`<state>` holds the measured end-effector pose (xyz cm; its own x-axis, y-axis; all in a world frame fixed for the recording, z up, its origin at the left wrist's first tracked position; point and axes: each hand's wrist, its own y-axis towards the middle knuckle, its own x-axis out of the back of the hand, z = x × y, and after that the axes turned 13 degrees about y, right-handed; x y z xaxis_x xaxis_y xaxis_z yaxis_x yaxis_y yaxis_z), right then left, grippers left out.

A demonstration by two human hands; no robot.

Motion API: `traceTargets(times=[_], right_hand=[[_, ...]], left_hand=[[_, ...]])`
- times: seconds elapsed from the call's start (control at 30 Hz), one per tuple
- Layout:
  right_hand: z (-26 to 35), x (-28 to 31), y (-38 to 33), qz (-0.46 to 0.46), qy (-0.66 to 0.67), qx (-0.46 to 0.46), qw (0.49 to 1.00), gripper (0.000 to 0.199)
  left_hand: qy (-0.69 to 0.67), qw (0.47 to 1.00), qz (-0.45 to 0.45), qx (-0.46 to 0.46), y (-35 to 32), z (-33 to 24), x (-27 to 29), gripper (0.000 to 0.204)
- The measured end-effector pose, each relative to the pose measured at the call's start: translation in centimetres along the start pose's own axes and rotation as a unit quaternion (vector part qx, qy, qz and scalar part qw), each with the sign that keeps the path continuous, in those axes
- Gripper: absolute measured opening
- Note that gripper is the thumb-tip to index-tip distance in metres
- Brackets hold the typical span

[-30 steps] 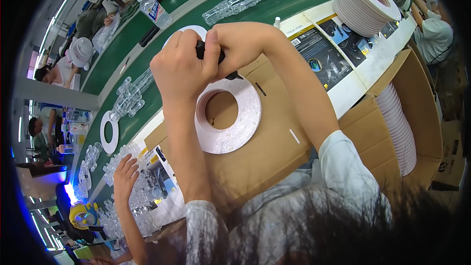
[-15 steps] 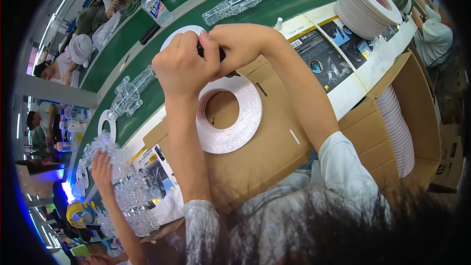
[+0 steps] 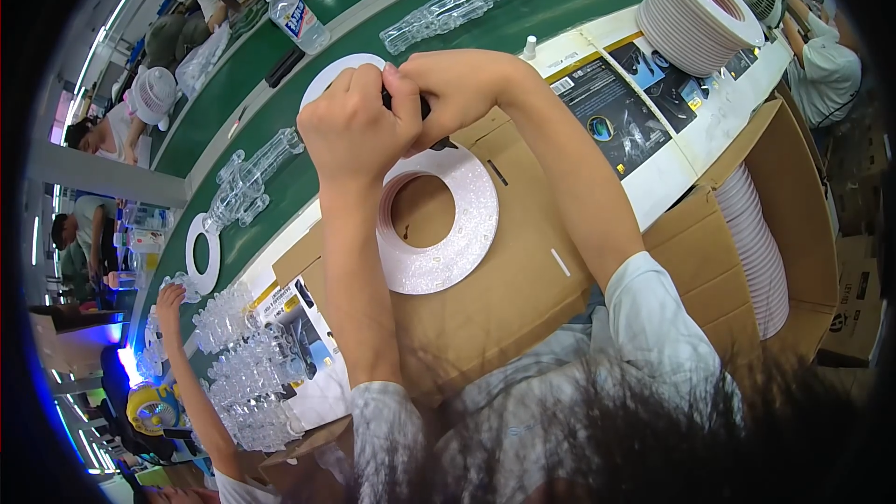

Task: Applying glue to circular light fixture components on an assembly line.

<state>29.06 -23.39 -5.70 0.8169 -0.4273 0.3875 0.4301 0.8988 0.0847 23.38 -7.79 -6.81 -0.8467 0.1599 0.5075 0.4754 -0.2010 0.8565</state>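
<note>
My left hand point(image 3: 353, 126) is closed in a fist, its thumb on top, above a stack of flat white rings point(image 3: 457, 252). My right hand point(image 3: 457, 93) presses against it from the right, with its fingers largely hidden. Between the hands shows a black tool handle point(image 3: 425, 106), and a dark end of it pokes out below the right hand. The exact kind of tool is hidden. The stacked rings lie on a brown cardboard surface point(image 3: 495, 317) in front of me. Another white ring point(image 3: 327, 75) is partly covered behind my left hand.
A green conveyor belt point(image 3: 359, 14) carries clear plastic parts point(image 3: 457, 14) and a loose white ring point(image 3: 203, 257). At right stand a tall ring stack point(image 3: 691, 23) and an open carton point(image 3: 793, 196) holding more rings. A co-worker's hand point(image 3: 171, 303) is by clear parts point(image 3: 252, 373) at left.
My joined hands have shifted very slightly right and stay closed together. The co-worker's hand has moved left and away over the clear parts toward the belt.
</note>
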Motion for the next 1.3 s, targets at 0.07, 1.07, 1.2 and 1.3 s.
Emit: traceTargets(times=[0.07, 1.07, 1.2, 1.3], right_hand=[[-0.2, -0.1, 0.2, -0.001, -0.003, 0.004, 1.000, 0.022], [1.0, 2.1, -2.5, -0.173, 0.133, 0.060, 0.974, 0.045], [0.5, 2.0, -1.7, -0.178, 0.128, 0.045, 0.975, 0.045], [0.7, 2.2, -1.7, -0.170, 0.114, -0.017, 0.979, 0.047]], left_hand=[[0.005, 1.000, 0.001, -0.001, 0.1, 0.0, 0.1, 0.030], [0.002, 0.801, 0.571, 0.179, 1.3, 4.9, 7.0, 0.051], [0.051, 0.762, 0.630, 0.143, -0.5, 5.5, 5.4, 0.065], [0.101, 0.751, 0.642, 0.115, -0.4, 3.8, 4.6, 0.064]])
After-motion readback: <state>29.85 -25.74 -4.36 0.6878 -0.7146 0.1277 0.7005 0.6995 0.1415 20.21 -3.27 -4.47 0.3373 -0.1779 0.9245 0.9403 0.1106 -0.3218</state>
